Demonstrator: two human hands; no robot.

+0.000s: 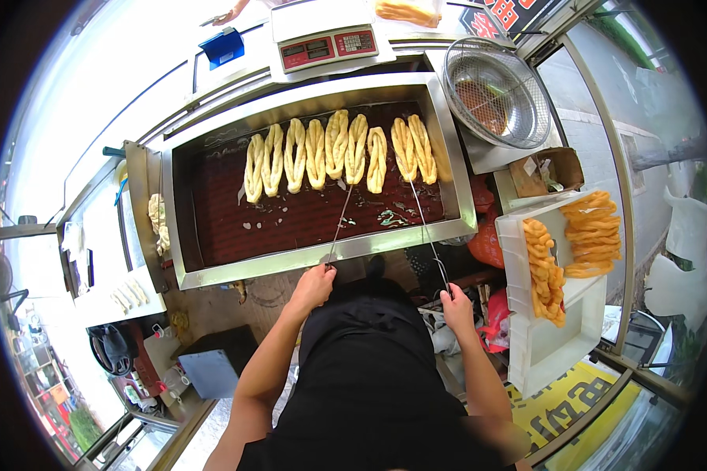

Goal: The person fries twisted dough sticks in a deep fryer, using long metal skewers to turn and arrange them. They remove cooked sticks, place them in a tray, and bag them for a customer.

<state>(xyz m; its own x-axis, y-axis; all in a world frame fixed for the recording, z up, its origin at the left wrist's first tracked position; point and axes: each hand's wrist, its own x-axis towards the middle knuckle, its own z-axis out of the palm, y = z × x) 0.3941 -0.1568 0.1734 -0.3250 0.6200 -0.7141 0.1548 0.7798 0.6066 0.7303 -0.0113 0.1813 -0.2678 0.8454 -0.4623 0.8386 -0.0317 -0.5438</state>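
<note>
Dough twists (315,153) r lined up side by side in a steel fryer (314,258) w/ dark oil (291,220). L hand (314,286) is wrapped round a thin rod (340,224), R hand (457,307) clenched on a 2nd rod (426,224); tips r by the twists, can't tell if touching tho.

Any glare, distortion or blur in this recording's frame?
Head view: upper-left background blown out to white; head view: window frame at right bowed by the fisheye; head view: left hand and right hand fairly sharp, the right arm blurred near the lower edge.
</note>
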